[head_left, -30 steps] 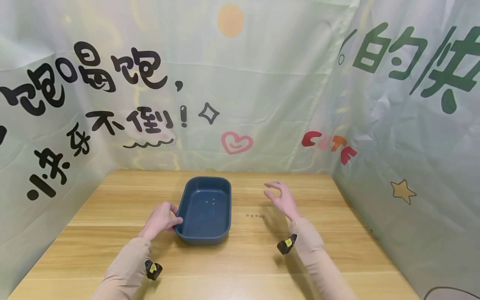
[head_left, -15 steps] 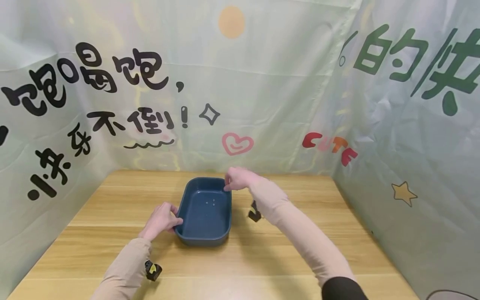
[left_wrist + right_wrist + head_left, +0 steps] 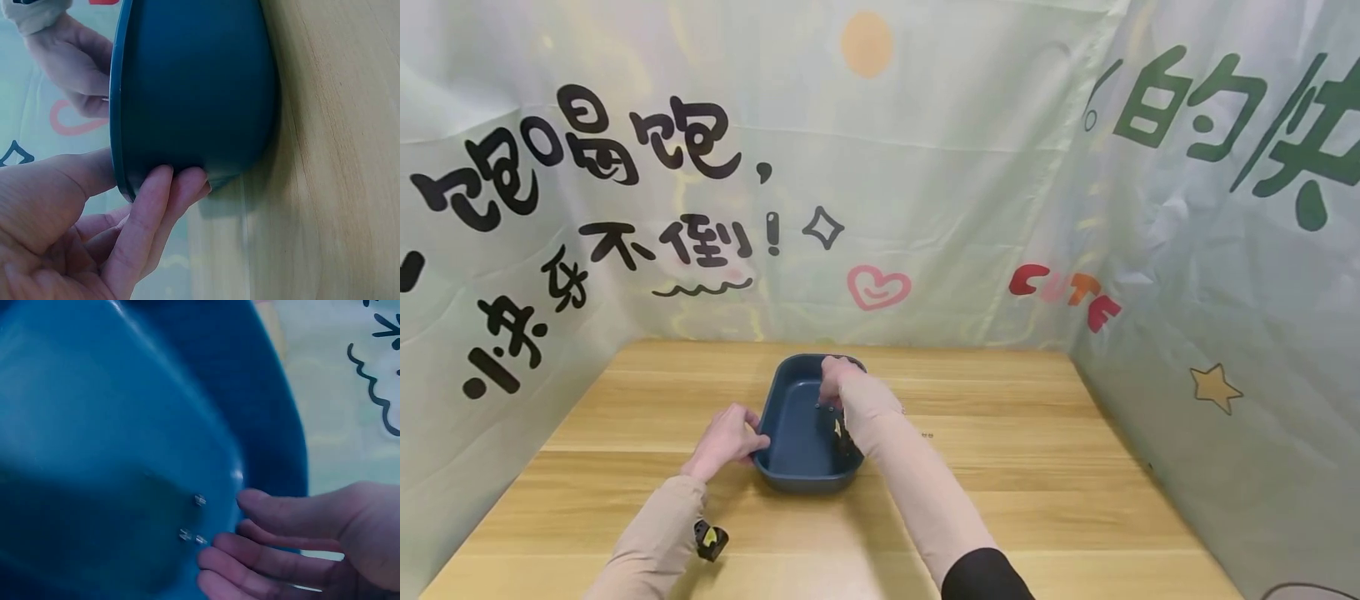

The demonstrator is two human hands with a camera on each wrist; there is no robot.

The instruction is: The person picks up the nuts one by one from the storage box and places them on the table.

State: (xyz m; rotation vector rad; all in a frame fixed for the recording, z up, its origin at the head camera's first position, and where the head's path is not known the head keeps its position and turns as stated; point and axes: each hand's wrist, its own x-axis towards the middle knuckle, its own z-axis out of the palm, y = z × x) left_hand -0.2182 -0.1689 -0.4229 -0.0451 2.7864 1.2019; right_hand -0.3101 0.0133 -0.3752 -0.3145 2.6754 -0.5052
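Note:
My left hand [image 3: 724, 435] holds the near left side of a deep blue plastic bin [image 3: 792, 442]. In the left wrist view its thumb goes over the rim, and the fingertips [image 3: 150, 194] press on the outer wall [image 3: 194, 87]. Over the inside of the bin is my right hand [image 3: 833, 381], reaching down near the far right part. The right wrist view shows its thumb and fingers [image 3: 269, 565] apart, with nothing visible between them. Three tiny shiny bead-like pieces [image 3: 185, 535] lie on the bin's floor beside those fingertips.
The bin stands on a wooden table [image 3: 1037, 492]. A few more tiny pieces [image 3: 927, 435] lie on the table to its right, partly hidden by the right sleeve [image 3: 917, 500]. Printed cloth [image 3: 955, 183] closes off the back and both sides.
My right hand has moved left from above the table on the right, past the bin's far right rim, and down into the bin. My left hand keeps its hold on the bin.

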